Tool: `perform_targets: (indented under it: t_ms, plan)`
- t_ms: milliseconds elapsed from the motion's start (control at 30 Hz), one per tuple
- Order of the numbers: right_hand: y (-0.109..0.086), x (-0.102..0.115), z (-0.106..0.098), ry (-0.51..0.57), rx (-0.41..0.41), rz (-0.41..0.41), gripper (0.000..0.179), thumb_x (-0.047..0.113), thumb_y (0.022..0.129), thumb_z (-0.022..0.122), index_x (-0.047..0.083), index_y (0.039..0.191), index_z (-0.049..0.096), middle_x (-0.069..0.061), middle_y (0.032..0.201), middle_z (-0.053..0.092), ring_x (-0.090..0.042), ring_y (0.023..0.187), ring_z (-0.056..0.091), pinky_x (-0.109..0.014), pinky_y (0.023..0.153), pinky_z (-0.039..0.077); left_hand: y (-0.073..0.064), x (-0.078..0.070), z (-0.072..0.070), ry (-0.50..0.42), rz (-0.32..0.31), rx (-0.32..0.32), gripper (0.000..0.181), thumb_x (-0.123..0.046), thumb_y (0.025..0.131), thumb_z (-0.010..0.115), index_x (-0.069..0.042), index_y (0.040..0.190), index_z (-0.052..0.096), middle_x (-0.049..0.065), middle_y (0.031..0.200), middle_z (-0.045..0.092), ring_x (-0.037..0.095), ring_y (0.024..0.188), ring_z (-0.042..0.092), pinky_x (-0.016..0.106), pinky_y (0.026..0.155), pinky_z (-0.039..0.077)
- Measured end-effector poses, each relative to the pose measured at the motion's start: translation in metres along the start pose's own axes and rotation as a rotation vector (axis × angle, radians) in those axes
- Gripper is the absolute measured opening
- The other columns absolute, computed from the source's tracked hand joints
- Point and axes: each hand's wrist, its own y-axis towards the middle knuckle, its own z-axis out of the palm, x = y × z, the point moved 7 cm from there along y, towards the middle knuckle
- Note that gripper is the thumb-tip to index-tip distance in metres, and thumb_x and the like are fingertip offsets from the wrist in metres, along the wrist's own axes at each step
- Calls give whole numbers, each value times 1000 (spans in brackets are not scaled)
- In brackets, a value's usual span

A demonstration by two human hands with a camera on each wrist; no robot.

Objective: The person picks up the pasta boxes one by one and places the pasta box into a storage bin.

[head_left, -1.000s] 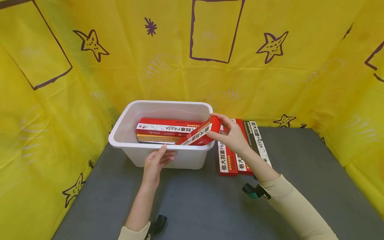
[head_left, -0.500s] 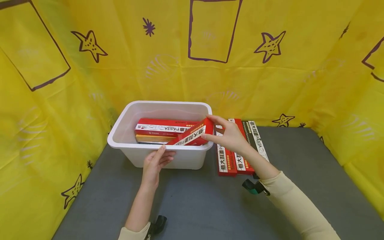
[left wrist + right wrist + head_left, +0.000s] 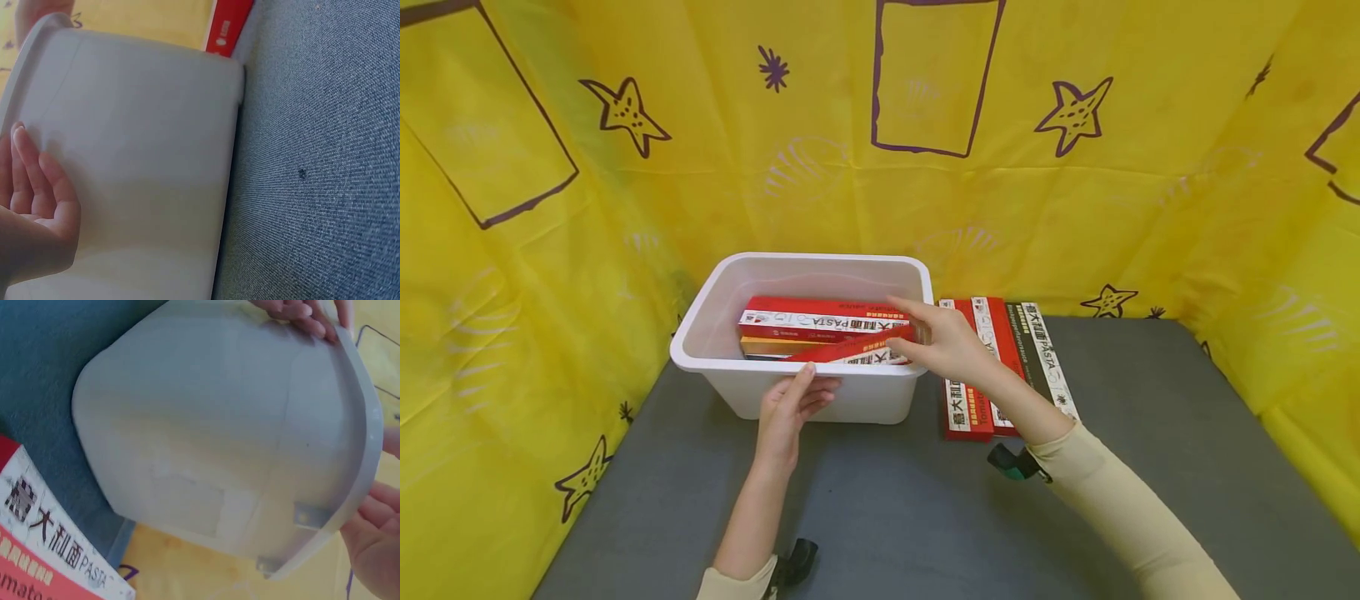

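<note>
My left hand (image 3: 781,421) grips the near rim of a white plastic bin (image 3: 842,400), thumb over the edge and fingers against the outer wall. My right hand (image 3: 955,346) reaches over the bin's right end, thumb and forefinger spread apart. Its thumb meets the right end of a red pasta box (image 3: 835,350) that slants down behind the near rim; the forefinger stands off above it. Behind lies another red pasta box (image 3: 805,323), on top of a yellow-orange box (image 3: 782,345). In the right wrist view my right hand (image 3: 375,550) is partly out of frame.
Two red pasta boxes (image 3: 970,408) and a dark pasta box (image 3: 1037,350) lie side by side on the dark table (image 3: 880,517), right of the bin. Yellow patterned cloth (image 3: 820,200) hangs around the back and sides.
My right hand has moved left and lowered the red pasta box further into the bin. Its forefinger has come away from the box. The left hand has stayed on the rim.
</note>
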Motion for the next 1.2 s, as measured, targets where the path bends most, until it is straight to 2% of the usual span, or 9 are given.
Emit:
perform_targets:
  t_ms: [67, 133, 167, 333, 400, 567, 800, 967, 1200]
  plan:
    - [-2, 0, -1, 41, -22, -17, 57, 26, 88, 73, 15, 140, 54, -7, 121, 67, -21, 81, 57, -41, 69, 46, 0, 0, 1, -2, 2, 4, 22, -26, 98, 59, -9, 92, 72, 5, 88, 75, 17, 74, 70, 29, 79, 56]
    - [-4, -1, -2, 80, -47, -16, 54, 24, 89, 72, 17, 139, 55, -3, 132, 61, -16, 96, 61, -41, 76, 49, 1, 1, 2, -3, 3, 8, 22, -26, 98, 59, -9, 92, 72, 5, 88, 75, 17, 74, 70, 29, 79, 56]
    - [-6, -2, -3, 101, -56, -14, 53, 23, 89, 72, 18, 139, 55, -2, 133, 61, -16, 101, 61, -41, 74, 49, 1, 1, 2, -2, 5, 9, 22, -26, 98, 59, -9, 92, 72, 5, 88, 75, 17, 74, 70, 29, 78, 56]
    - [-15, -8, -10, 222, -99, -7, 49, 17, 90, 71, 14, 137, 56, -2, 133, 60, -19, 122, 56, -40, 93, 51, 0, 1, 2, 8, 13, 12, 23, -26, 98, 59, -8, 93, 72, 5, 88, 75, 17, 74, 69, 30, 79, 56]
    - [-20, -12, -13, 256, -125, 1, 48, 15, 89, 72, 11, 135, 57, -2, 133, 60, -20, 123, 55, -39, 98, 47, 0, 0, 2, 13, 14, 14, 23, -27, 98, 58, -9, 93, 72, 5, 88, 75, 16, 75, 70, 30, 79, 56]
    - [-35, -22, -21, 269, -183, 28, 52, 11, 88, 73, 9, 136, 55, -5, 135, 57, -23, 123, 54, -41, 97, 48, 0, -1, 1, 7, 16, -2, 22, -26, 98, 58, -10, 93, 73, 4, 88, 75, 16, 74, 69, 29, 78, 56]
    - [-61, -52, -27, 251, -198, 170, 55, 19, 89, 73, 17, 139, 52, -2, 136, 55, -23, 125, 52, -48, 100, 45, -1, -2, 3, -13, 29, -29, 23, -25, 98, 60, -9, 86, 73, 6, 84, 74, 19, 70, 68, 29, 75, 57]
    - [-79, -74, -30, 280, -219, 203, 54, 16, 90, 71, 11, 140, 50, -7, 138, 53, -29, 124, 50, -52, 101, 43, 0, -2, 3, -23, 37, -45, 23, -23, 97, 61, -8, 84, 73, 6, 82, 74, 18, 68, 67, 28, 74, 57]
    - [-102, -101, -35, 293, -248, 295, 54, 19, 92, 69, 14, 141, 48, -10, 138, 52, -30, 127, 49, -47, 97, 47, 0, -2, 4, -21, 44, -44, 24, -23, 98, 60, -8, 84, 73, 6, 81, 74, 18, 68, 67, 28, 74, 56]
